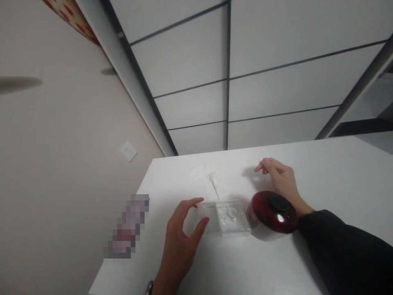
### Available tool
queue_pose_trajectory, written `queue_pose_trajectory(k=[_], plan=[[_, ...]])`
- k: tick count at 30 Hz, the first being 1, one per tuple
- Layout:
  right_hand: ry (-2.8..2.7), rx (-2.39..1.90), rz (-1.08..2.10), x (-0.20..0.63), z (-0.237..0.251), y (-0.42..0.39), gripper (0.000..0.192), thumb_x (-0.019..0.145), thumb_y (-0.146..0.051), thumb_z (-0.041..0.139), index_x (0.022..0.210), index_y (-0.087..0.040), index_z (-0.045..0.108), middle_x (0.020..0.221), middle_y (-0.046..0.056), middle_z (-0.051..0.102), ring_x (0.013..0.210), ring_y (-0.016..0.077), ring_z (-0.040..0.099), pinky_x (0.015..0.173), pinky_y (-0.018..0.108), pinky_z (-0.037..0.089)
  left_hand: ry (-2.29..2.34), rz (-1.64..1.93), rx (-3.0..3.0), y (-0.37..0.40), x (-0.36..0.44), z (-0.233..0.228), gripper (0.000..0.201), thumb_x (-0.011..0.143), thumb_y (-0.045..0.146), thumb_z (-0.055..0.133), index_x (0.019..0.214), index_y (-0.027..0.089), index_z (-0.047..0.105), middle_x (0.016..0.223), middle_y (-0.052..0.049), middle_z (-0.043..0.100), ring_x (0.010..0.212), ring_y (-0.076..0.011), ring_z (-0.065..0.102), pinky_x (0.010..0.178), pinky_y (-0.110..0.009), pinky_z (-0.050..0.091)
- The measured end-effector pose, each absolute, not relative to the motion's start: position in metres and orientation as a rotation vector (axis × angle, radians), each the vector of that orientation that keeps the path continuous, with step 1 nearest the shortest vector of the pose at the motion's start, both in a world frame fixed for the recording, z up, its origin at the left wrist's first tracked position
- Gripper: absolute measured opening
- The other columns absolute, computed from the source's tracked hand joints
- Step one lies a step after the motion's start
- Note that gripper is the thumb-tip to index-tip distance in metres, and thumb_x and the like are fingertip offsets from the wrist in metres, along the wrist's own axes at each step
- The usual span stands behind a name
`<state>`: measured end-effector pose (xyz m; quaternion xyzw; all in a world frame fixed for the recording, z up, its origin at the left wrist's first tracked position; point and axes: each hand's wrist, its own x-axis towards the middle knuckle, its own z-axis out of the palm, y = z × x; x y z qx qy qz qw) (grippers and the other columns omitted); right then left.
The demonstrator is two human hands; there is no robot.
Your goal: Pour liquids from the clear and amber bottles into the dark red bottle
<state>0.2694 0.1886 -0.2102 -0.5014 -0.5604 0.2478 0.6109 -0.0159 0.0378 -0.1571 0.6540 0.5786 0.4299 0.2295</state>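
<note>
My left hand (184, 229) curves round the left end of a clear plastic box (235, 227) on the white table. Between its thumb and forefinger shows a small white piece (201, 210), which seems to touch both; its kind is unclear. The right part of the box holds a round transparent shape. Behind the box lies a thin white stick with a broader end (213, 178). My right hand (279, 174) hovers behind a round container with a glossy dark red lid (260, 209) and black top. Its fingers are loosely bent, with nothing visible in them.
The white table (227, 270) reaches back towards white panelled doors (196, 61). A wall with a socket (129, 151) stands on the left. At the table's left edge lies a pixelated pinkish object (129, 225). The red-lidded container stands close to the box's right end.
</note>
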Motion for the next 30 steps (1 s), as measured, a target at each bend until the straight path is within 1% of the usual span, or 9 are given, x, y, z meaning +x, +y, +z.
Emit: queue_pose_trajectory(k=[4,7,12,14,17,21,25,28,30], plan=[[-1.302,-1.172,0.574,0.271,-0.21,0.189,0.06,0.092,-0.074,0.059,0.061,-0.024,0.073,0.07,0.004,0.063,0.067,0.0204,0.054,0.072,0.039,0.044,1.511,1.183,1.676,0.033,-0.014,-0.165,0.039,0.1,0.033,0.063,0.137,0.032,0.052,0.144,-0.008,0.062,0.137,-0.0276,0.061,0.123,-0.056,0.042],[-1.317,-1.18,0.591,0.271,-0.209,0.189,0.06,0.091,-0.075,0.059,0.06,-0.025,0.073,0.069,0.004,0.063,0.066,0.0204,0.053,0.072,0.039,0.043,1.466,1.228,1.542,0.033,-0.012,-0.17,0.053,0.096,0.036,0.069,0.141,0.034,0.041,0.146,-0.009,0.059,0.145,-0.0274,0.053,0.124,-0.056,0.04],[-1.33,-1.189,0.605,0.271,-0.207,0.187,0.06,0.09,-0.076,0.059,0.06,-0.025,0.071,0.07,0.005,0.064,0.065,0.0206,0.052,0.071,0.04,0.043,1.485,1.089,1.55,0.038,-0.012,-0.169,0.043,0.082,0.034,0.083,0.117,0.028,0.059,0.145,-0.01,0.06,0.145,-0.0339,0.052,0.123,-0.06,0.039],[-1.336,-1.193,0.597,0.272,-0.207,0.187,0.06,0.09,-0.075,0.059,0.06,-0.025,0.071,0.069,0.005,0.063,0.065,0.0207,0.053,0.071,0.039,0.043,1.467,1.036,1.559,0.039,-0.012,-0.166,0.046,0.081,0.033,0.083,0.122,0.029,0.062,0.149,-0.011,0.059,0.146,-0.0358,0.05,0.124,-0.061,0.037],[-1.35,-1.196,0.591,0.272,-0.207,0.187,0.06,0.09,-0.075,0.059,0.06,-0.025,0.071,0.068,0.004,0.063,0.065,0.0207,0.053,0.071,0.04,0.044,1.437,1.039,1.443,0.038,-0.012,-0.163,0.061,0.08,0.033,0.084,0.134,0.029,0.056,0.151,-0.013,0.057,0.146,-0.0367,0.05,0.122,-0.061,0.039],[-1.371,-1.194,0.585,0.274,-0.208,0.187,0.06,0.091,-0.074,0.059,0.061,-0.025,0.071,0.067,0.004,0.063,0.065,0.0208,0.054,0.07,0.04,0.045,1.395,1.005,1.465,0.038,-0.012,-0.163,0.046,0.081,0.036,0.083,0.122,0.028,0.063,0.16,-0.012,0.05,0.153,-0.0374,0.041,0.127,-0.062,0.03],[-1.378,-1.193,0.584,0.274,-0.208,0.188,0.056,0.092,-0.07,0.06,0.06,-0.025,0.071,0.063,0.003,0.059,0.064,0.0206,0.055,0.071,0.04,0.046,1.393,1.014,1.442,0.039,-0.013,-0.166,0.067,0.081,0.037,0.084,0.141,0.029,0.053,0.163,-0.014,0.046,0.152,-0.0376,0.042,0.127,-0.063,0.031],[-1.374,-1.209,0.593,0.274,-0.209,0.189,0.054,0.091,-0.067,0.061,0.06,-0.024,0.072,0.064,0.003,0.059,0.065,0.0205,0.054,0.073,0.04,0.046,1.367,0.995,1.467,0.039,-0.015,-0.168,0.059,0.083,0.038,0.082,0.136,0.029,0.057,0.165,-0.012,0.044,0.154,-0.0384,0.04,0.129,-0.064,0.026],[-1.364,-1.217,0.591,0.274,-0.209,0.189,0.053,0.091,-0.066,0.061,0.06,-0.024,0.073,0.064,0.003,0.059,0.065,0.0204,0.054,0.072,0.04,0.045,1.358,0.987,1.482,0.039,-0.015,-0.169,0.061,0.084,0.038,0.081,0.139,0.031,0.056,0.165,-0.011,0.044,0.156,-0.0377,0.038,0.13,-0.063,0.024]])
